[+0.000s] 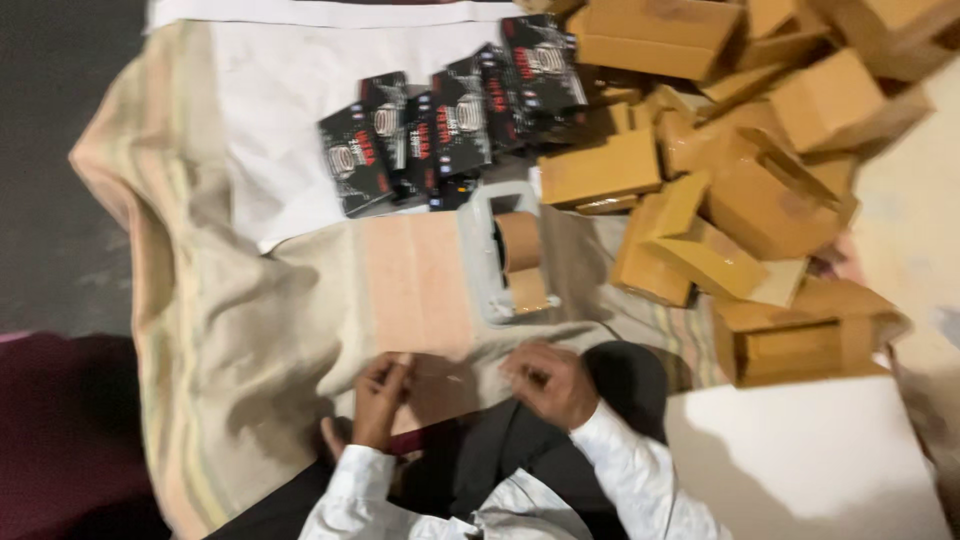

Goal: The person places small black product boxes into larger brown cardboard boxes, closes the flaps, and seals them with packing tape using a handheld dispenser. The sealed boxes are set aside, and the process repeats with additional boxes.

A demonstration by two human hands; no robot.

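Observation:
My left hand and my right hand are low in the view, just above my lap, both in white sleeves. Between them lies a flat brown cardboard piece. The fingers of each hand are pinched on one end of it, though motion blur hides the exact grip. Just beyond the hands a white tape dispenser with a brown tape roll lies on the striped beige cloth.
Several black printed boxes lie in a row on a white sheet at the back. A pile of brown cardboard boxes fills the right side. Another white sheet lies at the lower right, with dark floor on the left.

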